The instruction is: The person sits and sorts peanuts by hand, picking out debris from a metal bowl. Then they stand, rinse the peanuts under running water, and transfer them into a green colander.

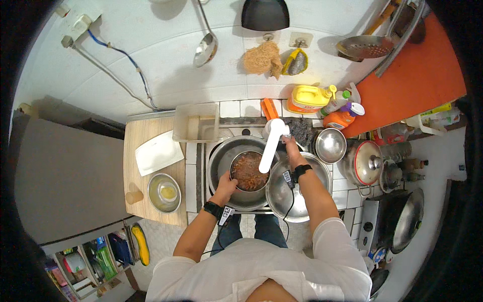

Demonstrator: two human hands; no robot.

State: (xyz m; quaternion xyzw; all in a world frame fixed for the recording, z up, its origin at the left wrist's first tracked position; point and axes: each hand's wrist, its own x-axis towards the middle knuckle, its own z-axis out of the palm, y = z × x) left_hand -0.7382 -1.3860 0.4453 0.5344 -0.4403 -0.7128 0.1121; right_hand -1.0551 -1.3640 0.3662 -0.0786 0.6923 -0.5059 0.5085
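Note:
My left hand [225,187] grips the lower left rim of a metal bowl [233,161]. Small reddish-brown pieces [247,175] in liquid fill that bowl; what food they are I cannot tell. The bowl sits inside a larger metal basin [217,170] in the sink. Above its right side reaches the white spout [272,145] of a tap, and no running water shows. My right hand [293,151] is closed around the handle [285,136] at the tap's right side, its fingertips partly hidden. Below my right forearm lies a wide round metal lid or basin [277,200].
Left, a wooden board [130,151] bears a white dish [158,153], a metal bowl [153,200] and a small cup [134,197]. A plastic tub [181,124] stands behind. Cleaner bottles [309,100], a small bowl [330,145] and a lidded pot [353,166] stand right.

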